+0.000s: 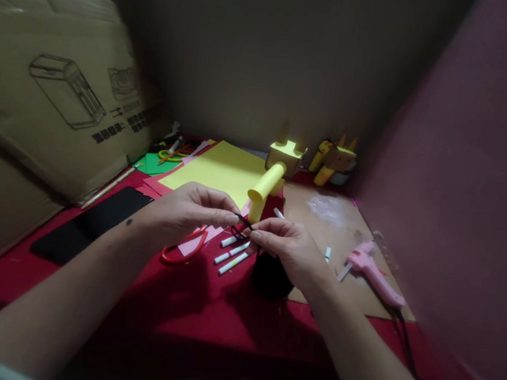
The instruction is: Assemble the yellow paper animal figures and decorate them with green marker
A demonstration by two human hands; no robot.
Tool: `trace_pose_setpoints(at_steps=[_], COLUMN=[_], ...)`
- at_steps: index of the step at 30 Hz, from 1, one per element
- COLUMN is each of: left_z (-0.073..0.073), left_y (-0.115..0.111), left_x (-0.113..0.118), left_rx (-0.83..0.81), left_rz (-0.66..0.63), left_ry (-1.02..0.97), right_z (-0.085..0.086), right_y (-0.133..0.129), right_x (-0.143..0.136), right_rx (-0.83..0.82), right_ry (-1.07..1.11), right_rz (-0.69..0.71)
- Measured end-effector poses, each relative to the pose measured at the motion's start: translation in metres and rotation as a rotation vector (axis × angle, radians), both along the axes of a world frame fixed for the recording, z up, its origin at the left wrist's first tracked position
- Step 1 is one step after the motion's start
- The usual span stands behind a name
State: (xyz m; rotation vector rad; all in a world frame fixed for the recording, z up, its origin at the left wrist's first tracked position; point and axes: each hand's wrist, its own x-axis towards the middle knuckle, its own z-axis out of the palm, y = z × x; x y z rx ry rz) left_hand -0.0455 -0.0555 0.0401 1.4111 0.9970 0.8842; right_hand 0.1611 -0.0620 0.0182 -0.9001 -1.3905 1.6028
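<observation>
Black yarn runs between my two hands above the red cloth. Thumb and fingers of my left hand pinch one part of it. My right hand pinches it a short way to the right, fingertips close to the left ones. Below my right hand sits a black ball, likely the yarn's own, partly covered by the hand. Several white markers lie under the hands. Just behind stands a yellow paper animal figure with a boxy cardboard head. Red-handled scissors rest below my left hand.
A pink glue gun lies on a cardboard sheet at right. Yellow paper is stacked behind my left hand. Left are a dark flat slab and a large cardboard box. A second paper animal stands at the back.
</observation>
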Motion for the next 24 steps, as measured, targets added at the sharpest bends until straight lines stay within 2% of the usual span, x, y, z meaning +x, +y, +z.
trace_pose_setpoints(at_steps=[4, 11, 19, 24], left_z=[0.0, -0.004, -0.003, -0.002], left_y=[-0.001, 0.001, -0.003, -0.001], left_x=[0.002, 0.008, 0.012, 0.013], left_rx=[0.01, 0.136, 0.108, 0.076], left_rz=[0.063, 0.129, 0.157, 0.141], left_ry=[-0.022, -0.054, -0.124, -0.205], right_z=[0.001, -0.004, -0.004, -0.004], right_y=[0.0, 0.003, 0.005, 0.006], right_x=[-0.001, 0.0, 0.001, 0.0], right_rx=[-0.027, -0.074, -0.003, -0.044], right_ry=[0.011, 0.054, 0.01, 0.037], right_rz=[0.002, 0.042, 0.054, 0.071])
